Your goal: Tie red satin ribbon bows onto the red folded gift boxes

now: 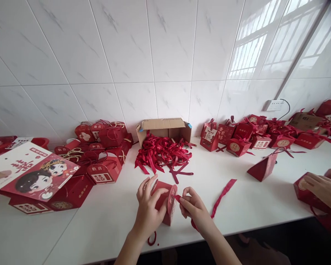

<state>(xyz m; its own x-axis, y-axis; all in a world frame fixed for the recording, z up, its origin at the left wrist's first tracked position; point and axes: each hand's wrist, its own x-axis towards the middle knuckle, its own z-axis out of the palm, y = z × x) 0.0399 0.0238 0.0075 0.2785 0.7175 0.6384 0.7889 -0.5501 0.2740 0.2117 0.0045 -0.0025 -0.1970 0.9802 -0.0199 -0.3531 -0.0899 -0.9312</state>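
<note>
A small red gift box [172, 200] with a rounded, lettered flap stands near the table's front edge. My left hand [150, 204] grips it from the left, the thumb on the flap side and some fingers raised. On its right, my right hand [194, 208] pinches the tip of a red ribbon [177, 198] against or very close to the flap; whether it passes through a hole is too small to tell. A length of red ribbon [223, 197] lies to the right of my wrist; its link to the pinched end is hidden. A dark red cord loop [152, 239] hangs below the box.
Behind, a cardboard box [162, 124] spills a heap of red ribbons [162, 152]. Red gift boxes [103, 171] pile up left; ribboned boxes [237, 146] stand right. A person's hand holds a printed card [33, 171] at far left; another person's hands [324, 187] handle a box at right.
</note>
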